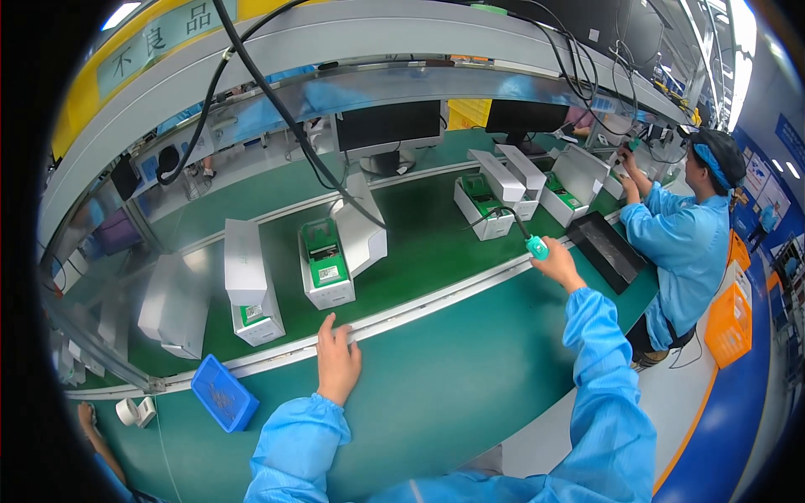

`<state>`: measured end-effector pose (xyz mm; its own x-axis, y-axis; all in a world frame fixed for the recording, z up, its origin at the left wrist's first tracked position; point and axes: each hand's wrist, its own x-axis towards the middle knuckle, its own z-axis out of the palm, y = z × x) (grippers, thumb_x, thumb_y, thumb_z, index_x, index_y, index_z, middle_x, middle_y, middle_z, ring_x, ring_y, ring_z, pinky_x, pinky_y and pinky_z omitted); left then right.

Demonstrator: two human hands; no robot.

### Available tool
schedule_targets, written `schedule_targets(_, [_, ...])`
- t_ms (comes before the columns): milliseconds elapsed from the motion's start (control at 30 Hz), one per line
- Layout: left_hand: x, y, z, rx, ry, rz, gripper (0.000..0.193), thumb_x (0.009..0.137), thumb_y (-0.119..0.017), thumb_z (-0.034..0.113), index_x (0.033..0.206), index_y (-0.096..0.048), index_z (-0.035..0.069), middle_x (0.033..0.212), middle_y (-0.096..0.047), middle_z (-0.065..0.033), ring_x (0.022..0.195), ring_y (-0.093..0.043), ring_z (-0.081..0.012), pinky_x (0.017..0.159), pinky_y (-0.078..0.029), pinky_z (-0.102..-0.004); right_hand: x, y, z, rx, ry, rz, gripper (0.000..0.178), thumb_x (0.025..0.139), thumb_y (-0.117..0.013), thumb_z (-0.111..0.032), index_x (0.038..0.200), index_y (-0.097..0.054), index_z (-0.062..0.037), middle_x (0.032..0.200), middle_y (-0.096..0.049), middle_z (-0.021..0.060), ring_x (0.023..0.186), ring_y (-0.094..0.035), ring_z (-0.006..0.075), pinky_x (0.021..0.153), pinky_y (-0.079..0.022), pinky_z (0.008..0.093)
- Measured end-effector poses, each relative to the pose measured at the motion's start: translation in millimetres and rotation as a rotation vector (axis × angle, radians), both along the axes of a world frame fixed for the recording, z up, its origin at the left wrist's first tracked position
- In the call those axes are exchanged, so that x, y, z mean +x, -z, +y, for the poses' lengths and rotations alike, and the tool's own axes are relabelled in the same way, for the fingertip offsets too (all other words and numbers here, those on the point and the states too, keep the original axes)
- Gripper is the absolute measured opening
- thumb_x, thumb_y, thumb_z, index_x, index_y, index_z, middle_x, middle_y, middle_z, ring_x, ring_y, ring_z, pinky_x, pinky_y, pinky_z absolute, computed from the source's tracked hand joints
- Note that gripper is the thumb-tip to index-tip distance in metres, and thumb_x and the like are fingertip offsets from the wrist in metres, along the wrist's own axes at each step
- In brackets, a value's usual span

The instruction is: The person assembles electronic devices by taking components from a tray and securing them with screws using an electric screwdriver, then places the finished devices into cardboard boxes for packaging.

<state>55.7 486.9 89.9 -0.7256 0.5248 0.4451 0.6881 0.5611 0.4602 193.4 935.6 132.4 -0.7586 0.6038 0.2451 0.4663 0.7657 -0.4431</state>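
Note:
My left hand [337,362] is held over the near table edge with its fingers stretched out, holding nothing. Just beyond it stands an open white box [329,296] with a green and black device [324,254] inside and its lid folded out to the right. In my right hand [558,267] is a teal corded tool [537,246], which looks like an electric screwdriver; its black cord curves up and left. Past that tool sits another open white box [486,226] with a green device. The tool's tip is hidden.
A blue bin [225,394] of small brownish pieces sits at the left, near a white tape roll [127,411]. More white boxes [250,268] line the green belt behind a metal rail [436,303]. At right, a black tray [607,251] lies beside a co-worker [683,226]. Black cables [285,117] hang overhead.

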Motion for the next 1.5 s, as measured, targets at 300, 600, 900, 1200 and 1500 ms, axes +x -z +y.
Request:
schedule_targets(300, [2,-3,6,-0.059,-0.006,0.015,0.027,0.073,-0.056,0.001,0.099,-0.052,0.001,0.125,-0.039,-0.0206,0.112,-0.042,-0.0378,0.090,-0.037,-0.0444,-68,0,60,0.241,-0.175,-0.180,0.054,0.062,-0.071,-0.020,0.112,-0.052,-0.0101,0.139,-0.032,0.0129,0.103,-0.054,0.0346,0.084,-0.047,0.0403])
schedule_targets(600, [5,-4,12,-0.096,-0.007,0.007,0.024,0.073,-0.058,0.001,0.096,-0.051,0.004,0.122,-0.042,-0.0188,0.110,-0.044,-0.0367,0.090,-0.037,-0.0436,-105,4,79,0.128,-0.256,-0.137,0.053,0.059,-0.074,-0.019,0.107,-0.057,-0.0045,0.118,-0.044,0.0145,0.098,-0.055,0.0355,0.085,-0.047,0.0407])
schedule_targets(900, [4,0,14,-0.065,0.005,0.063,0.022,0.074,-0.058,0.002,0.095,-0.051,0.004,0.118,-0.045,-0.0181,0.108,-0.046,-0.0350,0.087,-0.037,-0.0440,-110,7,52,0.251,-0.155,-0.139,0.046,0.059,-0.072,-0.018,0.098,-0.059,0.0003,0.112,-0.046,0.0188,0.090,-0.058,0.0357,0.081,-0.048,0.0413])
schedule_targets(1200, [3,4,16,-0.031,-0.008,0.044,0.017,0.075,-0.056,0.004,0.092,-0.055,0.001,0.113,-0.048,-0.0177,0.105,-0.047,-0.0337,0.087,-0.038,-0.0439,-80,-7,44,0.170,-0.140,-0.179,0.050,0.059,-0.074,-0.028,0.095,-0.056,0.0007,0.094,-0.061,0.0199,0.089,-0.060,0.0353,0.078,-0.048,0.0394])
schedule_targets(1500, [1,8,21,-0.009,-0.010,0.026,0.016,0.076,-0.055,0.005,0.092,-0.056,0.001,0.111,-0.049,-0.0162,0.104,-0.047,-0.0321,0.085,-0.039,-0.0430,-56,9,37,0.144,-0.339,-0.251,0.065,0.057,-0.076,-0.035,0.105,-0.058,0.0048,0.117,-0.049,0.0214,0.098,-0.056,0.0351,0.087,-0.044,0.0389])
